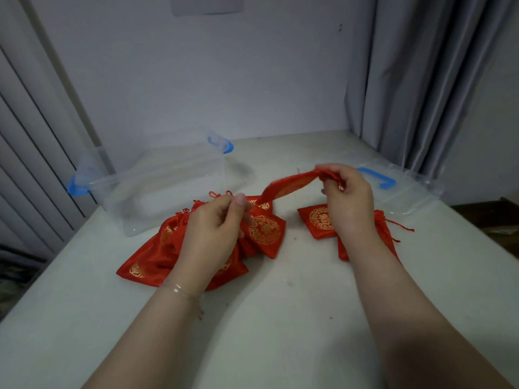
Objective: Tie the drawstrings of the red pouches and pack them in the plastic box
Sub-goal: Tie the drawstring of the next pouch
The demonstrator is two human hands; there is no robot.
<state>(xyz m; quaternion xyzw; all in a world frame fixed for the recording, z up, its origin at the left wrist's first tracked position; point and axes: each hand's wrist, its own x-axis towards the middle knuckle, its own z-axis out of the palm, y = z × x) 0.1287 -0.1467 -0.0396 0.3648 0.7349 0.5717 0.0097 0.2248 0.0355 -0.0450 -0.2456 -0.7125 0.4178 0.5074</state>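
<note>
1. Head view: the right hand [346,197] is raised above the surface [280,318], its fingers curled round the gathered mouth of a lifted red pouch [292,183].
2. That pouch hangs in the air and stretches down to the left, its lower end reaching the heap of pouches [196,248] lying on the surface.
3. The left hand [216,234] hovers over this heap with fingers curled and thumb against the fingertips, as if pinching something thin. The hand is blurred here, so I cannot tell whether it holds a drawstring or nothing at all.
4. The heap lies front left of centre: several red satin pouches with gold round prints, overlapping one another, with knotted red cords showing at the far edge.
5. A second small group of pouches [320,223] lies under and behind the right wrist, apart from the heap. Red cords trail from it to the right.
6. The clear plastic box [168,175] stands on the surface behind the heap, to the left, open at the top, with a blue latch at each end. No pouch shows inside it.
7. The clear lid [407,192] with a blue handle lies flat on the surface at the right, behind the right hand.
8. A thin bracelet [179,290] circles the left wrist.
9. A grey curtain [421,80] hangs at the back right.
</note>
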